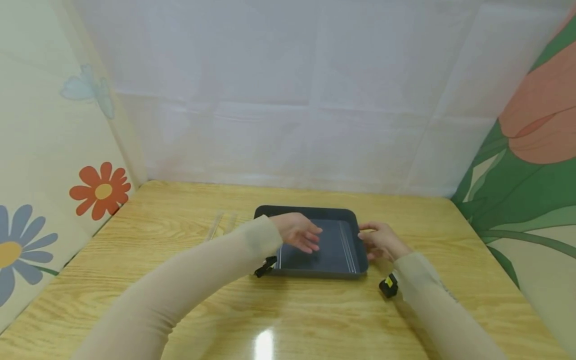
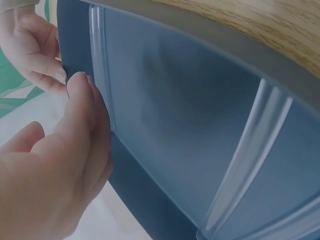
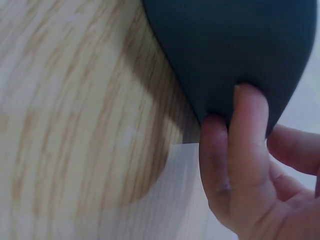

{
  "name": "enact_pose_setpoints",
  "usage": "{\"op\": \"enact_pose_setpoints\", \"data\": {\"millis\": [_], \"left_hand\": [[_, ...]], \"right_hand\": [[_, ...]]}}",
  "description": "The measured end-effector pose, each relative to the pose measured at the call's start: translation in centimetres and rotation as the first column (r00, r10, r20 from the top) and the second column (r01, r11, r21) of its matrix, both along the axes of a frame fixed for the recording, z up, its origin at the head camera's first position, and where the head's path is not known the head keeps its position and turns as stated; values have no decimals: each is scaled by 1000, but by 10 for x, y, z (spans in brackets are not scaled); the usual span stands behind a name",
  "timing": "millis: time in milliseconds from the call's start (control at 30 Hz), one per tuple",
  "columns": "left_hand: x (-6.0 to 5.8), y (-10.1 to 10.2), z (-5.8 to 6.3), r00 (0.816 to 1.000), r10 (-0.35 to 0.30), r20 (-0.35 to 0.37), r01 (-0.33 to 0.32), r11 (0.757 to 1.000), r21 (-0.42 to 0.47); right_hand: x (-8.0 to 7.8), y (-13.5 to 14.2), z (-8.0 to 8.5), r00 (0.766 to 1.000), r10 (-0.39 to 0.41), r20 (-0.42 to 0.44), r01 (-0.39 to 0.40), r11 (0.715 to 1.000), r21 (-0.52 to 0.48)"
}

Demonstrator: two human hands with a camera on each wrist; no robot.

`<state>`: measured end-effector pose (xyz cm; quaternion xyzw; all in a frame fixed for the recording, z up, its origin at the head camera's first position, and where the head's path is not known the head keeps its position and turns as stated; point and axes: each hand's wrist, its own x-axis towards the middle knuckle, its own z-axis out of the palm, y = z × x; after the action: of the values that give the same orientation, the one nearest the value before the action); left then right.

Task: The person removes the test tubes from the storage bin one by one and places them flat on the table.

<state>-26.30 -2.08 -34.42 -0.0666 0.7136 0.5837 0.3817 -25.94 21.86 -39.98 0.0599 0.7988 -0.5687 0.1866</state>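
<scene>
A dark blue-grey rectangular tray (image 1: 324, 274) lies on the table, with clear plastic strips (image 2: 245, 160) running across its inside. Over the tray's left half hovers my left hand (image 1: 300, 234), its fingers loosely extended and holding nothing. My right hand (image 1: 380, 242) is at the tray's right end. In the right wrist view, two fingertips press the outer wall (image 3: 220, 55) while the thumb (image 3: 295, 150) meets the rim, so the hand grips that end. The left wrist view shows my left fingers (image 2: 82, 100) in front of the tray's edge; contact cannot be told.
Two clear strips (image 1: 214, 226) lie on the wooden table (image 1: 279, 315) left of the tray, partly behind the left sleeve. A black wrist device (image 1: 389, 286) hangs beneath my right wrist, another (image 1: 265, 266) by my left. White cloth (image 1: 288, 100) stands behind the table.
</scene>
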Motion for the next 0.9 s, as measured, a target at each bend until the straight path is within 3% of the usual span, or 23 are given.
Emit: {"op": "enact_pose_setpoints", "data": {"millis": [233, 600, 733, 767, 900], "left_hand": [[0, 5, -6, 1000, 9, -10, -9, 1000, -6], [2, 12, -5, 1000, -9, -20, 8, 999, -34], [-7, 16, -14, 999, -20, -25, 18, 998, -54], [-18, 16, -26, 999, -31, -15, 30, 999, -44], [-40, 20, -50, 999, -41, 14, 42, 997, -59]], "right_hand": [[0, 0, -2, 1000, 5, -8, -5, 1000, -1], [0, 0, 0, 1000, 3, -4, -3, 1000, 16], [1, 0, 0, 1000, 1, -4, -1, 1000, 21], [1, 0, 0, 1000, 1, -4, 0, 1000, 22], [0, 0, -1, 1000, -1, -7, 1, 1000, 23]]}}
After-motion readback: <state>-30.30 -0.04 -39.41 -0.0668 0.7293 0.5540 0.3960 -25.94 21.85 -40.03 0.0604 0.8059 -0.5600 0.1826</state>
